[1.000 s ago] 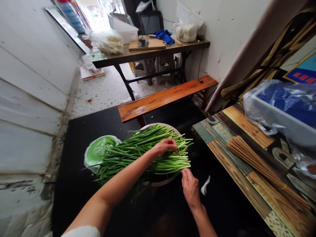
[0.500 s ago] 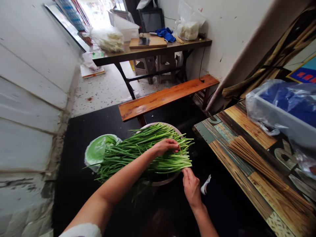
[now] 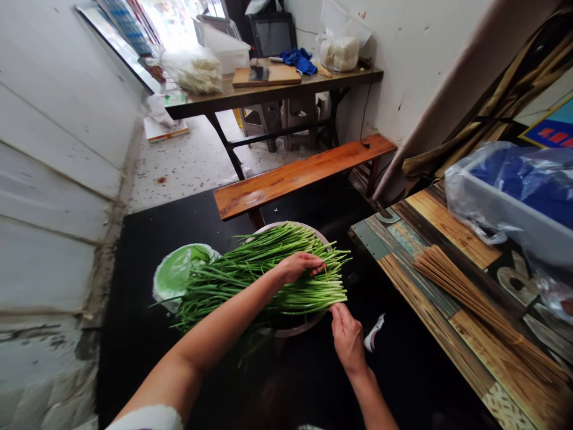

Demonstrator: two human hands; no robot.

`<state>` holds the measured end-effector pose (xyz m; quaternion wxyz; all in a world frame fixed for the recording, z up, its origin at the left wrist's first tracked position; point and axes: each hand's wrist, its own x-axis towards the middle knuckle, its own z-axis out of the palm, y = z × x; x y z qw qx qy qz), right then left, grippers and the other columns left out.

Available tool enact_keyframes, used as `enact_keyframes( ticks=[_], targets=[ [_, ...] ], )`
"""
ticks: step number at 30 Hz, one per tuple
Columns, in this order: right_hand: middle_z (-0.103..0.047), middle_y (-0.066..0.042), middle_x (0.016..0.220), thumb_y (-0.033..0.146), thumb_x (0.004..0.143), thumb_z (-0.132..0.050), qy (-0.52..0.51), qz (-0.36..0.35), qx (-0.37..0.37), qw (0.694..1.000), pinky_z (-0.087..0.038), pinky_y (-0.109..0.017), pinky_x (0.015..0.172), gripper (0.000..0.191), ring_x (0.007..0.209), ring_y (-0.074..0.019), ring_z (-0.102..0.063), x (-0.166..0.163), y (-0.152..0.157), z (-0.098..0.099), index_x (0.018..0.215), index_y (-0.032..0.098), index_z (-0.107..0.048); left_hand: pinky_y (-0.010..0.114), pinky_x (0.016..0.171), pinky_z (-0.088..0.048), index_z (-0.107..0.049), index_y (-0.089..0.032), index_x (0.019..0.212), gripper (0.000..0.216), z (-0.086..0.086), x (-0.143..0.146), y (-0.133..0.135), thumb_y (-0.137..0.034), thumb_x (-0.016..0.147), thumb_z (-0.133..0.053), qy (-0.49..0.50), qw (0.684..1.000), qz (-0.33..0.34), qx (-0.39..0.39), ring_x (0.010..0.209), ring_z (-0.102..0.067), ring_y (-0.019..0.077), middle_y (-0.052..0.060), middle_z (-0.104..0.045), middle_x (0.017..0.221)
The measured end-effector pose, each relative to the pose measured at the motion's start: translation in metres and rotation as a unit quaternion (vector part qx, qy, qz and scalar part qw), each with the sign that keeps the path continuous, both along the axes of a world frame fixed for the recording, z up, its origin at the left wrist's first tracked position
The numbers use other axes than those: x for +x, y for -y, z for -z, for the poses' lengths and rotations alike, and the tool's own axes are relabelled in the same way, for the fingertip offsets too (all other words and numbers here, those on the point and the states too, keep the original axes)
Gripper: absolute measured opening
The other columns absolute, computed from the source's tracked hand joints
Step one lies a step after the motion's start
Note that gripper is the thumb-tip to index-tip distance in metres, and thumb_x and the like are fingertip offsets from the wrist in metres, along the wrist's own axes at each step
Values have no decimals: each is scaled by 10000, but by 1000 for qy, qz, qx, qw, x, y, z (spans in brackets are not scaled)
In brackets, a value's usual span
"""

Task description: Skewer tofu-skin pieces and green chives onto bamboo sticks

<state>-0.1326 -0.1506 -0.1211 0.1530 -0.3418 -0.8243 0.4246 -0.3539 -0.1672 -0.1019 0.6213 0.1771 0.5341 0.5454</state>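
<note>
A heap of long green chives (image 3: 250, 275) lies across a round basin (image 3: 308, 326) on the dark floor below me. My left hand (image 3: 301, 264) rests on top of the chives near their cut ends, its fingers curled over a few stalks. Just below, my right hand (image 3: 346, 335) pinches the pale cut ends at the front of the heap, fingers pressed together. A thin band shows between the two hands.
A green plastic bag (image 3: 175, 276) lies left of the basin. At the right stands a patterned wooden table (image 3: 430, 269) with a bundle of bamboo skewers (image 3: 474, 301) and a bagged grey tub (image 3: 514, 203). A wooden bench (image 3: 299, 173) and a cluttered table (image 3: 268, 92) stand beyond.
Both hands stay on the chives almost unmoved; only the view has shifted slightly.
</note>
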Motion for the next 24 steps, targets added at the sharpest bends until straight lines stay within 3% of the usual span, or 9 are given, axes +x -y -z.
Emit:
enact_keyframes(
  ticks=[3, 9, 17, 24],
  targets=[
    [-602, -36, 624, 358, 962, -267, 2, -1, -3, 1000, -382, -179, 550, 402, 524, -115, -564, 1, 0, 1, 866, 160, -604, 217, 557, -324, -702, -72, 717, 407, 4, 2, 0, -430, 549, -797, -4, 1000, -4, -9, 556, -471, 72, 27, -600, 631],
    [-597, -34, 631, 364, 962, -271, -2, -5, -17, 1000, -390, -171, 569, 396, 553, -113, -579, 2, -1, 0, 859, 165, -598, 209, 568, -326, -696, -90, 708, 374, 10, 3, -2, -406, 540, -807, 10, 997, -77, -10, 552, -455, 61, 8, -588, 621],
    [-622, -49, 649, 378, 959, -264, 11, 0, -19, 1000, -392, -185, 582, 409, 600, -139, -617, 0, -2, -3, 851, 177, -604, 226, 608, -340, -709, -97, 729, 355, 11, 3, 1, -409, 579, -784, -6, 999, -36, -2, 585, -469, 81, 26, -611, 654],
    [-610, -30, 617, 352, 951, -281, 10, 7, -25, 1000, -360, -183, 529, 381, 522, -114, -558, -1, 2, -11, 806, 175, -586, 240, 667, -357, -725, -113, 782, 332, 5, 6, 4, -409, 631, -736, -103, 994, -10, 22, 620, -486, 103, 22, -629, 674]
  ],
)
